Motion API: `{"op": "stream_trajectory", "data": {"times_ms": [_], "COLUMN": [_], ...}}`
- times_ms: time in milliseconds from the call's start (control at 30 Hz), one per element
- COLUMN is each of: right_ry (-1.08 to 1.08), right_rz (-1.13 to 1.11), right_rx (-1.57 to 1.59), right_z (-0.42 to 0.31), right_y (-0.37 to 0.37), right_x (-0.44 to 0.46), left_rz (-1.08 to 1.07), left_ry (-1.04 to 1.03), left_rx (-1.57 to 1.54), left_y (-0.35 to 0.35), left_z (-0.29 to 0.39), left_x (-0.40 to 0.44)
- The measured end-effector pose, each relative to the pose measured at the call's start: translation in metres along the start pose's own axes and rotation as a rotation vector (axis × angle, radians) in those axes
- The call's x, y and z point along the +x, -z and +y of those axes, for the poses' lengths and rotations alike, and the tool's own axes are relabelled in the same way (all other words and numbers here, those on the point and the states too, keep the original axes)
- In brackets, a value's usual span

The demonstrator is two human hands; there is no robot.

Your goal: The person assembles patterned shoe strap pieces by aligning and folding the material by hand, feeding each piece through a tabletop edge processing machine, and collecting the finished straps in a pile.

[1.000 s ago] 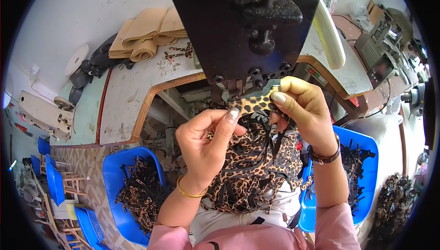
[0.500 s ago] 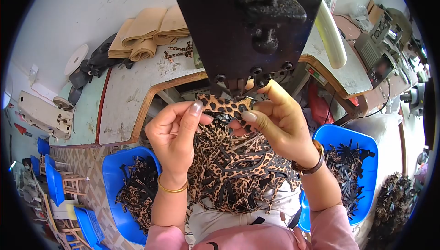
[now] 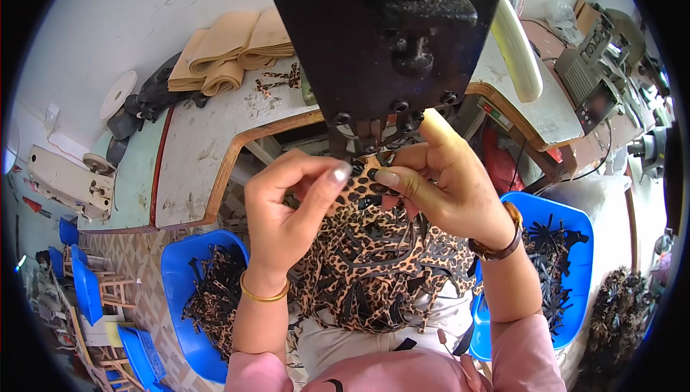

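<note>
Under a black machine head (image 3: 388,47), my left hand (image 3: 291,205) pinches one side of a leopard-print strap piece (image 3: 359,188). My right hand (image 3: 453,190) grips its other side, thumb on top, close below the machine's metal foot (image 3: 369,133). The strap is bent between my hands, and its upper end meets the foot; whether it is clamped there I cannot tell. Below my hands, a heap of leopard-print straps with black edging (image 3: 381,262) covers my lap.
A blue tub (image 3: 169,284) of leopard-print pieces stands at left; another blue tub (image 3: 583,277) holding black pieces stands at right. Folded brown sheets (image 3: 237,43) lie on the worn worktable (image 3: 198,147). A sewing machine (image 3: 68,180) is at far left.
The strap, stretched level between my hands before, is now bent and turned with one end up at the foot. My left hand has moved right, closer to my right hand.
</note>
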State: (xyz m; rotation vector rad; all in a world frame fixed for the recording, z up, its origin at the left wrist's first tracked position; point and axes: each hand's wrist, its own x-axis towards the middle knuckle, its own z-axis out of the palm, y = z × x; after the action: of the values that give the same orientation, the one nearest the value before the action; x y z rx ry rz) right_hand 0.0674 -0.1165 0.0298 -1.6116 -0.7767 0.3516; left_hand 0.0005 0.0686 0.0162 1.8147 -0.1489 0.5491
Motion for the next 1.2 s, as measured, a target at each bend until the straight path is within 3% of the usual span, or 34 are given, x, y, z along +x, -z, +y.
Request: {"op": "stream_trajectory", "data": {"times_ms": [133, 200, 367, 500, 633, 733, 800, 833, 900, 1033, 1067, 1100, 1167, 1200], "right_ry": [0.208, 0.179, 0.046, -0.008, 0.027, 0.114, 0.446, 0.446, 0.371, 0.140, -0.248, -0.248, 0.168, 0.168], "right_rz": [-0.026, -0.057, -0.207, -0.185, -0.278, -0.279, -0.138, -0.138, -0.241, -0.333, -0.317, -0.318, -0.428, -0.426], "right_rx": [-0.030, -0.062, -0.214, -0.245, -0.429, -0.559, -0.573, -0.573, -0.731, -0.426, -0.558, -0.559, -0.448, -0.447], "right_z": [0.006, 0.001, -0.020, -0.029, -0.033, -0.028, -0.014, -0.015, -0.024, -0.045, -0.067, -0.060, -0.036, -0.034], "right_y": [0.010, 0.017, 0.037, 0.039, 0.045, 0.046, 0.048, 0.055, 0.070, 0.079, 0.080, 0.082, 0.088, 0.088], "right_x": [0.008, 0.011, 0.020, 0.024, 0.033, 0.038, 0.047, 0.049, 0.051, 0.051, 0.044, 0.045, 0.049, 0.049], "left_rz": [-0.123, -0.119, -0.066, 0.038, 0.121, 0.158, 0.203, 0.245, 0.251, 0.244, 0.243, 0.244, 0.227, 0.238], "left_ry": [0.044, 0.160, 0.133, 0.076, 0.079, 0.021, -0.039, -0.098, -0.095, -0.085, -0.085, -0.086, -0.091, -0.069], "left_rx": [-0.052, -0.152, -0.179, -0.193, -0.249, -0.249, -0.228, -0.209, -0.205, -0.176, -0.176, -0.176, -0.113, -0.148], "left_y": [-0.011, -0.016, -0.032, -0.040, -0.047, -0.049, -0.052, -0.053, -0.049, -0.032, -0.030, -0.026, -0.018, -0.014], "left_z": [0.000, 0.004, -0.001, -0.005, -0.004, -0.007, -0.009, -0.010, -0.011, -0.012, -0.013, -0.013, -0.014, -0.013], "left_x": [0.006, 0.006, -0.001, -0.004, -0.010, -0.012, -0.013, -0.013, -0.014, -0.014, -0.014, -0.014, -0.013, -0.012]}}
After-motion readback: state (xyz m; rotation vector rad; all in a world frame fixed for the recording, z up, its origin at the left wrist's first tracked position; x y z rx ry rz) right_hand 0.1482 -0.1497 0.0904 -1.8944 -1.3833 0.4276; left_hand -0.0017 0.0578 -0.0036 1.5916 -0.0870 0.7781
